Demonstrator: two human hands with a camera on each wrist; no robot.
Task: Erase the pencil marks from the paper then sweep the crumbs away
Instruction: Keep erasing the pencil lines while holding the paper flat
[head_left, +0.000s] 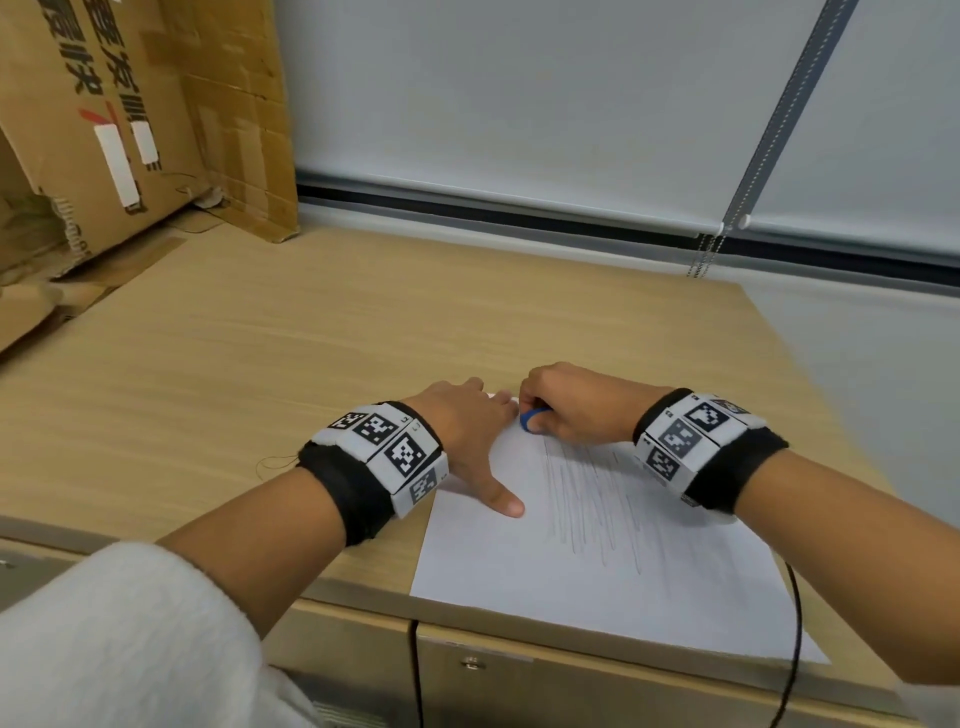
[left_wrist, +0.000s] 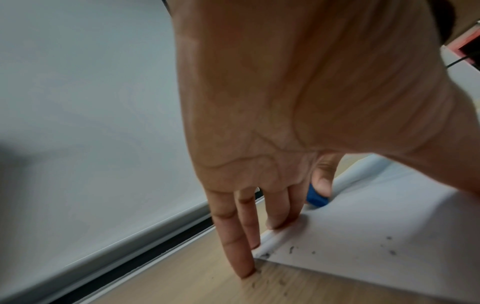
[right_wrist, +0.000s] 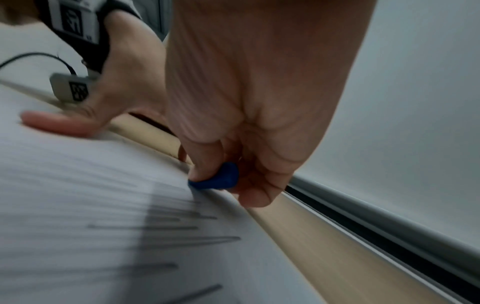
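A white sheet of paper lies near the desk's front edge, with long grey pencil marks down its middle. My left hand lies flat with straight fingers on the sheet's far left corner, thumb spread onto the paper. My right hand pinches a small blue eraser and presses it on the paper's far edge, just beside the left fingers. In the right wrist view the eraser touches the paper above the marks. Dark eraser crumbs dot the paper corner and the desk by my left fingertips.
The wooden desk stretches left and back. Cardboard boxes lean at the far left. A grey roller blind with a bead chain closes the back. A black cable hangs over the front edge at right.
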